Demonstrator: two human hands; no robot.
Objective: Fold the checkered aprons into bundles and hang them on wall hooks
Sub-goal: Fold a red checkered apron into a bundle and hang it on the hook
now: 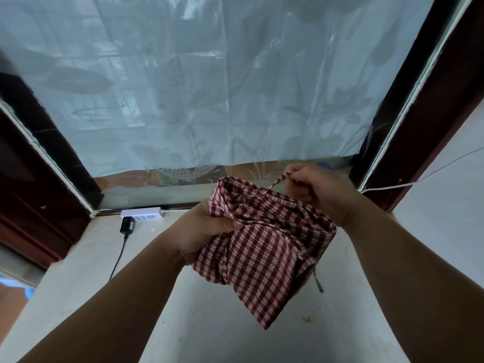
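Checkered apron (262, 252), dark red and white, folded into a loose, rumpled bundle, held up over the bench (183, 310), nearer its back edge. The bundle hangs tilted, with its lowest corner pointing down toward the front edge; cannot tell if that corner touches the bench. Left hand (204, 231) grips the bundle's bunched upper left edge. A narrow strap (277, 180) of the same check rises from the bundle's top, pulled taut and pinched by the right hand (319, 189). A thin tie (318, 281) dangles from the bundle's right side.
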